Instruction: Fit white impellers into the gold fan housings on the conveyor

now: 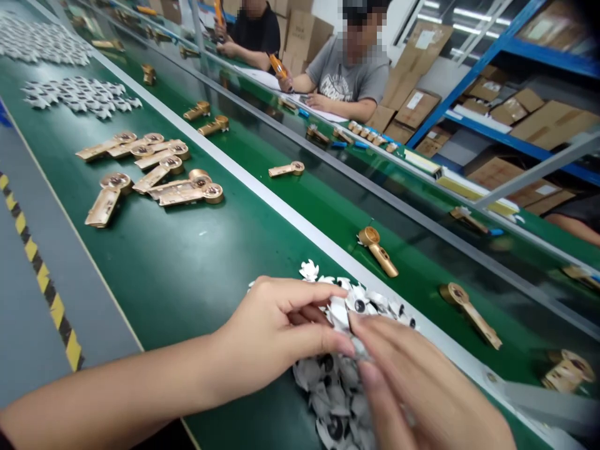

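Note:
My left hand (276, 331) reaches in from the lower left, its fingers curled and pinching into a heap of small white star-shaped parts (337, 381) with dark centres on the green table. My right hand (422, 394) comes from the lower right, fingertips pressed against the same parts beside the left thumb. Both hands meet on one white part (340, 309) at the top of the heap. Much of the heap is hidden under my hands.
A cluster of gold handle-shaped parts (154, 178) lies at the left. More white parts (79, 97) lie farther back. Single gold parts (377, 250) ride the belt beyond a grey rail (300, 222). Two people sit across with orange tools (277, 65). Blue shelving holds cardboard boxes (529, 112).

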Available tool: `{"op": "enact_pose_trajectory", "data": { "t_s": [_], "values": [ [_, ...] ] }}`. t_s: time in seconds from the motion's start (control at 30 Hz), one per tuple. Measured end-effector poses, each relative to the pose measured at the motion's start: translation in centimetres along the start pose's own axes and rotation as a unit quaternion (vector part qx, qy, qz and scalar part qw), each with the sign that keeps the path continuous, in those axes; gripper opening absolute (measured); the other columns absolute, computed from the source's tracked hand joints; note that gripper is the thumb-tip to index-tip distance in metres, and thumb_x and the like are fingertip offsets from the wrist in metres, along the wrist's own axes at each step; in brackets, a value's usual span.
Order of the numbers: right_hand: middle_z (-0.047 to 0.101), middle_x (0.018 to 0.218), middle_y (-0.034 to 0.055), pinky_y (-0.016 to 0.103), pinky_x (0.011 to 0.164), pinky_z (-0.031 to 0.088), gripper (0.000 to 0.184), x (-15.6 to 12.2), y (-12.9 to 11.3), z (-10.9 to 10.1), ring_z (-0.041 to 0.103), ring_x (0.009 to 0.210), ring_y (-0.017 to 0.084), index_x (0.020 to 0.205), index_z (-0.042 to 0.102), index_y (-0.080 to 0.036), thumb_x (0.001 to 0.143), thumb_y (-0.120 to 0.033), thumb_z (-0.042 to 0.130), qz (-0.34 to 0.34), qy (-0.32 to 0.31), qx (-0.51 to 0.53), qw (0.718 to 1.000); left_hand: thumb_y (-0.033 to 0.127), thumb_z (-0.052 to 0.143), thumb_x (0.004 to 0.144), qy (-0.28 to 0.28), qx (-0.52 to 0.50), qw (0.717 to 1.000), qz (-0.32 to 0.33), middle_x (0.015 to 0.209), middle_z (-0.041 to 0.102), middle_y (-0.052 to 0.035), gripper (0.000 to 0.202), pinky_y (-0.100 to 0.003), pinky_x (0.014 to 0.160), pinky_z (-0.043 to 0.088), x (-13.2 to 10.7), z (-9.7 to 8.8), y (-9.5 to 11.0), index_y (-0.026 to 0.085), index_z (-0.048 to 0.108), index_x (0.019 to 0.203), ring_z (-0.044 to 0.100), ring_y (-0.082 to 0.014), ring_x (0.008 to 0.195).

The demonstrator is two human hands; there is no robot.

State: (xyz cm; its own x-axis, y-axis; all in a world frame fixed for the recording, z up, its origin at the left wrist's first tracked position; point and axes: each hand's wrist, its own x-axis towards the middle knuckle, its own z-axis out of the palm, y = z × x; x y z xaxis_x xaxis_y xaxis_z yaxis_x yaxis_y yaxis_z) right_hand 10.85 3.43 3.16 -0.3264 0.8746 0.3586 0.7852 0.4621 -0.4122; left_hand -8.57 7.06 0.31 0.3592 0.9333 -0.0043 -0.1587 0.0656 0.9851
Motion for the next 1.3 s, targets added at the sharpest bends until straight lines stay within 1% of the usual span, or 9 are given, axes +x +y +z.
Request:
{"op": "enact_pose_trajectory", "data": {
  "t_s": [0.17, 0.3, 0.4, 0.5, 0.67, 0.8, 0.93, 1.1, 1.3],
  "values": [
    [0.073, 0.106, 0.012, 0.043, 0.087, 0.055, 0.058, 16.4, 1.8, 4.6, 0.07, 0.093, 0.025, 0.145, 0.043, -0.013, 0.1, -0.05, 0.046, 0.204, -0.109, 0.036, 0.972, 0.037, 0.08, 0.079, 0.128, 0.241, 0.943, 0.191, 0.076, 0.074, -0.0025, 0.037, -0.021, 0.059, 0.054, 4.3, -7.0, 1.9, 0.016, 0.076, 0.109, 0.066, -0.012, 0.06],
    [0.064, 0.122, 0.0104, 0.043, 0.086, 0.056, 0.043, 30.3, 0.7, 11.6, 0.066, 0.101, 0.022, 0.131, 0.056, -0.016, 0.098, -0.044, 0.058, 0.28, -0.102, 0.042, 0.954, 0.036, 0.08, 0.08, 0.203, 0.338, 0.866, 0.307, 0.085, 0.077, -0.006, 0.037, -0.024, 0.063, 0.056, 6.8, -11.3, 1.0, 0.014, 0.074, 0.11, 0.065, -0.0115, 0.059],
    [0.061, 0.127, 0.0102, 0.045, 0.089, 0.055, 0.038, 35.7, -1.4, 15.6, 0.064, 0.107, 0.023, 0.128, 0.058, -0.017, 0.096, -0.038, 0.062, 0.309, -0.11, 0.06, 0.943, 0.037, 0.076, 0.084, 0.176, 0.365, 0.844, 0.351, 0.099, 0.077, -0.0113, 0.039, -0.026, 0.063, 0.059, 7.1, -12.3, -0.1, 0.013, 0.071, 0.114, 0.067, -0.013, 0.062],
    [0.061, 0.127, 0.01, 0.045, 0.089, 0.056, 0.038, 37.1, -2.8, 17.3, 0.064, 0.107, 0.023, 0.129, 0.058, -0.017, 0.096, -0.035, 0.063, 0.308, -0.127, 0.09, 0.939, 0.037, 0.071, 0.088, 0.175, 0.356, 0.843, 0.362, 0.1, 0.077, -0.0123, 0.038, -0.029, 0.068, 0.061, 6.8, -12.1, -0.4, 0.014, 0.068, 0.119, 0.07, -0.0167, 0.069],
    [0.066, 0.107, 0.0048, 0.033, 0.075, 0.057, 0.031, 32.6, -2.0, 14.0, 0.066, 0.088, 0.017, 0.114, 0.063, -0.013, 0.099, -0.038, 0.058, 0.262, -0.161, 0.18, 0.934, 0.033, 0.075, 0.085, 0.23, 0.202, 0.909, 0.283, 0.11, 0.072, -0.0101, 0.036, -0.031, 0.08, 0.063, 6.4, -11.9, 1.1, 0.02, 0.07, 0.118, 0.07, -0.0185, 0.085],
    [0.053, 0.064, -0.0065, 0.02, 0.045, 0.042, 0.027, 23.3, -1.5, 7.6, 0.048, 0.046, 0.007, 0.103, 0.059, -0.015, 0.101, -0.04, 0.048, 0.248, -0.197, 0.277, 0.907, 0.032, 0.076, 0.084, 0.223, 0.039, 0.96, 0.163, 0.108, 0.064, -0.0074, 0.033, -0.028, 0.077, 0.063, 5.8, -10.9, 2.4, 0.022, 0.073, 0.115, 0.068, -0.0162, 0.087],
    [0.055, 0.074, -0.0037, 0.02, 0.047, 0.041, 0.031, 12.9, -3.0, 1.8, 0.049, 0.053, 0.009, 0.108, 0.053, -0.021, 0.098, -0.049, 0.047, 0.277, -0.154, 0.347, 0.883, 0.029, 0.08, 0.079, 0.155, -0.012, 0.983, 0.098, 0.098, 0.068, -0.0062, 0.034, -0.026, 0.075, 0.063, 4.8, -7.6, 3.3, 0.021, 0.074, 0.112, 0.069, -0.0168, 0.085],
    [0.065, 0.086, 0.0041, 0.03, 0.073, 0.055, 0.025, 5.7, -4.4, -1.6, 0.064, 0.076, 0.019, 0.106, 0.059, -0.024, 0.096, -0.046, 0.051, 0.258, -0.047, 0.235, 0.936, 0.018, 0.089, 0.067, 0.085, 0.045, 0.982, 0.162, 0.098, 0.075, -0.0021, 0.039, -0.02, 0.072, 0.063, 3.2, -3.3, 5.6, 0.027, 0.078, 0.104, 0.073, -0.0147, 0.078],
    [0.066, 0.075, 0.0024, 0.025, 0.058, 0.055, 0.02, 1.9, -3.9, -3.8, 0.063, 0.061, 0.018, 0.1, 0.059, -0.025, 0.097, -0.042, 0.05, 0.262, 0.0, 0.157, 0.952, 0.021, 0.095, 0.057, 0.058, 0.134, 0.956, 0.256, 0.083, 0.078, -0.0013, 0.041, -0.015, 0.065, 0.061, 3.5, 0.5, 8.1, 0.02, 0.079, 0.095, 0.071, -0.0118, 0.065]
  ]
}}
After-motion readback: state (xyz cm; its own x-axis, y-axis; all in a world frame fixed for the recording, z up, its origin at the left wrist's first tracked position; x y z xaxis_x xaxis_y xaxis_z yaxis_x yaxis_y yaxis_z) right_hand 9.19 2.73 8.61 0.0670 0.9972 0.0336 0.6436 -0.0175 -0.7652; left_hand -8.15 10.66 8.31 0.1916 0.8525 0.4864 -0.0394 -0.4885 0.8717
